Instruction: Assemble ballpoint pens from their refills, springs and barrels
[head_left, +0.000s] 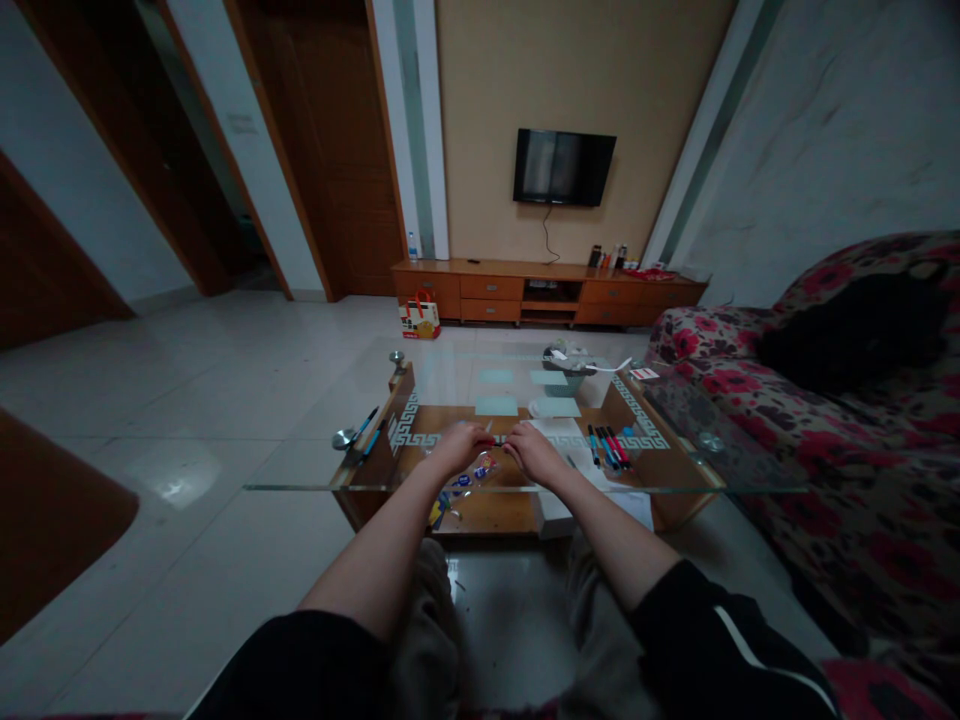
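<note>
My left hand (459, 448) and my right hand (534, 455) meet over the near part of the glass table (300, 462). Both have their fingers closed on a slim pen (498, 443), held level between them. It looks dark with a reddish part; most of it is hidden by the fingers. Below my hands is a clear plastic wrapper (480, 475) with blue and red print. To the right of my right hand lie several blue, black and red pens (609, 447) side by side. A blue pen (365, 427) rests near the table's left side.
White paper (559, 440) shows under the right side of the glass. At the far right of the table stands a dark bowl (570, 360) with crumpled plastic. A flowered sofa (712, 340) flanks the right. A gift bag (420, 317) stands by the TV cabinet (491, 290).
</note>
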